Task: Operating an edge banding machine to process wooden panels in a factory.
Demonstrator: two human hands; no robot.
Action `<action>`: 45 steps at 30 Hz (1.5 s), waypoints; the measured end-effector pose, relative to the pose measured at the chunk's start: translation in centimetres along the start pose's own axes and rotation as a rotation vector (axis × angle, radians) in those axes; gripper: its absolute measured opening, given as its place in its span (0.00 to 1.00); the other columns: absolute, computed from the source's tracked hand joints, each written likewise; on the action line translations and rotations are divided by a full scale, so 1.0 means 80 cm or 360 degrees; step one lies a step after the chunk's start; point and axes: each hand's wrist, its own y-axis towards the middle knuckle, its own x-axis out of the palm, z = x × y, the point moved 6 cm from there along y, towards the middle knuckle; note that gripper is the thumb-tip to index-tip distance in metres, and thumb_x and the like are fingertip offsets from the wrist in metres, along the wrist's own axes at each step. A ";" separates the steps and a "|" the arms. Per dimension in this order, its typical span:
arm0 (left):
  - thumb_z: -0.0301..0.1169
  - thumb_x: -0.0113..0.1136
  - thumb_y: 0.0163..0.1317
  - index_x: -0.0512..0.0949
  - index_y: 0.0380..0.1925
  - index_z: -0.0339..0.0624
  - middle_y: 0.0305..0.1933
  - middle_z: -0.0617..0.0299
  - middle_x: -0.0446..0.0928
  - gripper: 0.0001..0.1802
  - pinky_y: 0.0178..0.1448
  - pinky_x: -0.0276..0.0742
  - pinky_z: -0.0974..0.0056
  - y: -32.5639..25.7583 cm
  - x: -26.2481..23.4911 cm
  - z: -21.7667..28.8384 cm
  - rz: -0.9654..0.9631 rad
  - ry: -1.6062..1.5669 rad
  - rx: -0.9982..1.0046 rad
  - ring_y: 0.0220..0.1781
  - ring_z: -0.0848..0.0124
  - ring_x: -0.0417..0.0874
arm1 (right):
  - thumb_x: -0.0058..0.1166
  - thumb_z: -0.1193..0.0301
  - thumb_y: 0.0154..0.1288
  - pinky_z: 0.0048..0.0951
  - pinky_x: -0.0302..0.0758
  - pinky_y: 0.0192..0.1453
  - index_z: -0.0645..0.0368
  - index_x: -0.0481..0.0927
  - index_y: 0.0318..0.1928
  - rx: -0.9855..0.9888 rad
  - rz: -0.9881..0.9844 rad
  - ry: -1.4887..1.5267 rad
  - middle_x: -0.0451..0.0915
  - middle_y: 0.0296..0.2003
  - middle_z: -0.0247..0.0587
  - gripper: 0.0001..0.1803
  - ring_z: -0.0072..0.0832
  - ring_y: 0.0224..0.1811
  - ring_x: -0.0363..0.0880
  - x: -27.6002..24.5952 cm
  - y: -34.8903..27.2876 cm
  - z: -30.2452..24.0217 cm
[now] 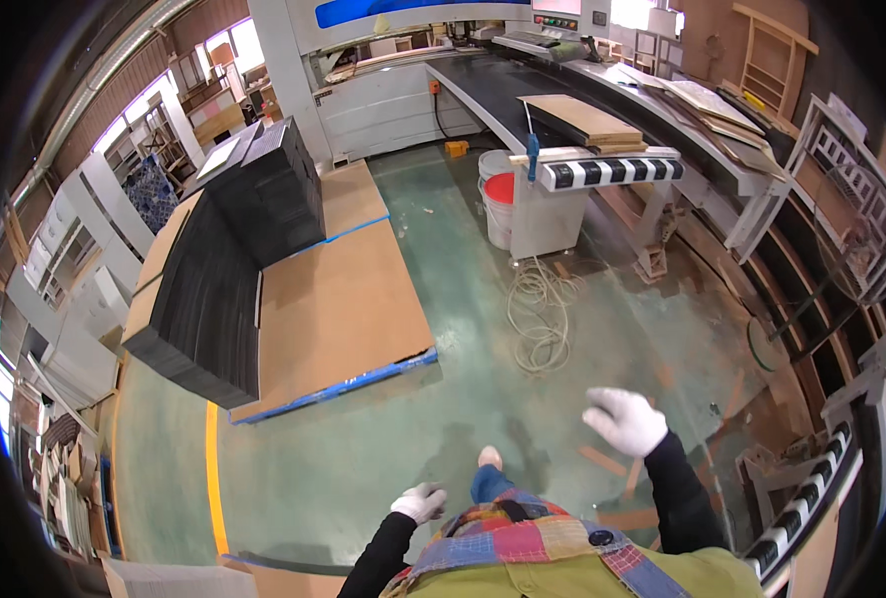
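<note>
My left hand, in a white glove, hangs low over the green floor, its fingers loosely bent and apart, with nothing seen in it. Out to the right, my right hand, also white-gloved, is held above the floor with thumb and fingers apart and nothing between them. Neither hand touches anything. Ahead on the left, a tall stack of black-edged boards stands beside a low platform topped with brown board. At the far right, thin brown panels lie on the black conveyor bed of a large machine.
A bundle of pale hose lies coiled on the floor ahead. Beyond it are a bucket with red inside and a grey cabinet under a black-and-white striped bar. A yellow line runs along the left; racks stand at right.
</note>
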 end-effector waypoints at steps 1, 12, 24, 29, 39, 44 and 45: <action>0.41 0.52 0.61 0.76 0.45 0.32 0.29 0.57 0.80 0.22 0.38 0.80 0.67 0.027 -0.032 -0.008 0.0016 0.0061 -0.0047 0.29 0.72 0.82 | 0.52 0.59 0.63 0.38 0.75 0.51 0.65 0.77 0.49 -0.0063 0.0058 0.0157 0.80 0.42 0.58 0.23 0.46 0.46 0.80 -0.005 0.050 0.023; 0.49 0.51 0.57 0.81 0.43 0.50 0.43 0.51 0.81 0.21 0.51 0.78 0.53 0.066 -0.267 -0.092 0.0281 0.1299 -0.1158 0.48 0.56 0.82 | 0.50 0.49 0.62 0.44 0.54 0.71 0.64 0.68 0.60 0.0241 0.0882 -0.0524 0.65 0.62 0.56 0.36 0.51 0.68 0.55 -0.051 0.592 0.175; 0.37 0.49 0.61 0.77 0.43 0.45 0.38 0.49 0.79 0.14 0.43 0.79 0.47 0.416 -0.425 0.074 0.0186 0.0601 -0.0995 0.44 0.56 0.82 | 0.58 0.45 0.54 0.47 0.44 0.74 0.57 0.73 0.59 0.0539 0.1391 -0.0361 0.68 0.61 0.58 0.38 0.50 0.68 0.59 -0.080 0.819 0.240; 0.32 0.48 0.63 0.76 0.43 0.43 0.36 0.49 0.79 0.12 0.40 0.80 0.45 0.589 -0.582 0.185 0.0273 -0.0001 -0.1010 0.43 0.56 0.82 | 0.59 0.75 0.60 0.29 0.70 0.58 0.61 0.74 0.55 0.0110 0.1637 0.0917 0.76 0.52 0.44 0.22 0.29 0.54 0.74 -0.129 0.814 0.214; 0.35 0.49 0.61 0.79 0.44 0.39 0.34 0.50 0.81 0.16 0.40 0.77 0.58 0.795 -0.560 0.457 0.0269 0.0381 -0.0100 0.34 0.63 0.82 | 0.59 0.56 0.57 0.31 0.76 0.38 0.57 0.79 0.46 0.1349 0.0616 0.0233 0.80 0.27 0.42 0.22 0.32 0.29 0.80 -0.247 0.628 0.227; 0.48 0.46 0.61 0.76 0.53 0.41 0.56 0.50 0.76 0.28 0.63 0.69 0.57 0.740 -0.383 0.512 -0.0416 0.1732 0.0044 0.59 0.56 0.75 | 0.62 0.57 0.54 0.29 0.76 0.32 0.57 0.80 0.45 0.1438 0.0340 0.0103 0.80 0.24 0.40 0.22 0.26 0.23 0.77 -0.259 0.548 0.227; 0.49 0.46 0.61 0.76 0.53 0.42 0.57 0.50 0.75 0.28 0.65 0.67 0.57 0.726 -0.359 0.521 -0.0480 0.1849 0.0108 0.61 0.55 0.73 | 0.63 0.58 0.53 0.28 0.76 0.32 0.57 0.80 0.45 0.1450 0.0141 0.0072 0.80 0.24 0.39 0.21 0.25 0.22 0.77 -0.257 0.537 0.215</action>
